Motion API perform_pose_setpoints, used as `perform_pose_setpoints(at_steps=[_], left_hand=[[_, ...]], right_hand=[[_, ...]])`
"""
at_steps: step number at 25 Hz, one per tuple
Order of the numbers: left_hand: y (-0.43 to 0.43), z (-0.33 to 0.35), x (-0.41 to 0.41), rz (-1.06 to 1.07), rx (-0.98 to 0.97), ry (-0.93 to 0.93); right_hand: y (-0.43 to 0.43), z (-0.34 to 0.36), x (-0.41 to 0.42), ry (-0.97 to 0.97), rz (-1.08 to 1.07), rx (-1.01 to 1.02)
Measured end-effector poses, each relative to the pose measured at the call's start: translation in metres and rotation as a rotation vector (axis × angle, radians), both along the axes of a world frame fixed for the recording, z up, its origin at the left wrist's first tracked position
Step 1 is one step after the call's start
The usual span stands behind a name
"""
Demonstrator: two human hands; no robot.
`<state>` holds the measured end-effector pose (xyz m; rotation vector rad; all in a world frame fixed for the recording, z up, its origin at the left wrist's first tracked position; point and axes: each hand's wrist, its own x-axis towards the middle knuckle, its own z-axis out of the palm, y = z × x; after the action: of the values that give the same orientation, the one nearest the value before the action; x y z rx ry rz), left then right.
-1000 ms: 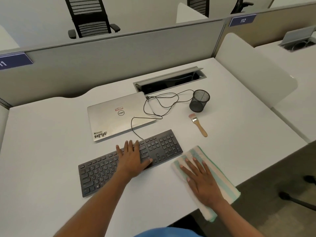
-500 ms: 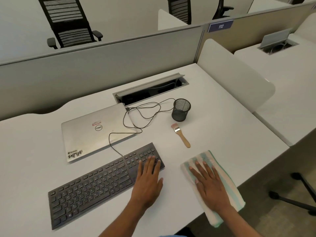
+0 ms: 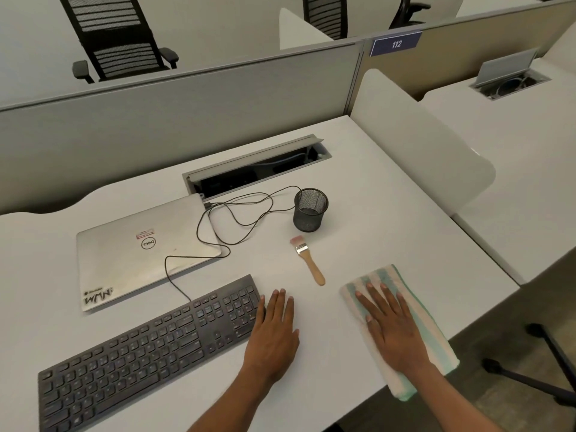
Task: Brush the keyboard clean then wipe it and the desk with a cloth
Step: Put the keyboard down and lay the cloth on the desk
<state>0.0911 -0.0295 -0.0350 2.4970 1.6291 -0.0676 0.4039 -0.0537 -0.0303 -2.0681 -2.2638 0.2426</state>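
Bench inventory, as seen standing by:

- Left hand [image 3: 272, 335] — one, palm down, fingers straight and close together, flat on the bench [image 3: 389, 213]. Its little-finger side touches the right end of the keyboard [image 3: 140, 353]. It holds nothing.
- Right hand [image 3: 394, 332] — one, palm down, fingers spread and straight, pressing on the cloth [image 3: 436, 335] without curling round it.
- Cloth: one, folded, white with green stripes, at the bench's front right edge, its near end over the lip.
- Keyboard: one, black, full-size, lying at a slant front left. Its key legends are too small to read.
- Brush [image 3: 308, 260]: one, wooden handle, metal ferrule, pink bristles, lying loose between the keyboard and the cloth.
- Laptop [image 3: 140, 254]: one, silver, lid closed, "Dell" badge, corner sticker lettered roughly "WMN".
- Cable [image 3: 237, 213]: one, black, looped from the laptop to the keyboard.
- Mesh pen cup [image 3: 310, 210]: one, black, upright, just behind the brush.
- Partition sign [image 3: 396, 44]: one, blue, reads "112".
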Motion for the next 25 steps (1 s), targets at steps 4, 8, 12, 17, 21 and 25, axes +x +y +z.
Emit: perform_pose_setpoints(at_steps=[4, 8, 12, 17, 21, 25], left_hand=[[0.004, -0.003, 0.013, 0.055, -0.014, -0.014], [0.004, -0.005, 0.023, 0.114, 0.005, -0.051], [0.003, -0.007, 0.03, 0.146, 0.047, -0.074], [0.002, -0.01, 0.031, 0.161, 0.041, -0.088], [0.001, -0.013, 0.032, 0.17, 0.057, -0.059], [0.002, -0.01, 0.039, 0.165, 0.042, -0.106]], right_hand=[[0.017, -0.003, 0.009, -0.014, -0.01, 0.01], [0.032, -0.005, 0.012, -0.024, 0.003, 0.023], [0.047, -0.006, 0.015, -0.045, 0.03, 0.029], [0.064, -0.007, 0.015, -0.041, 0.059, 0.048], [0.078, -0.008, 0.012, -0.025, 0.075, 0.041], [0.087, -0.009, 0.012, 0.094, 0.088, 0.016]])
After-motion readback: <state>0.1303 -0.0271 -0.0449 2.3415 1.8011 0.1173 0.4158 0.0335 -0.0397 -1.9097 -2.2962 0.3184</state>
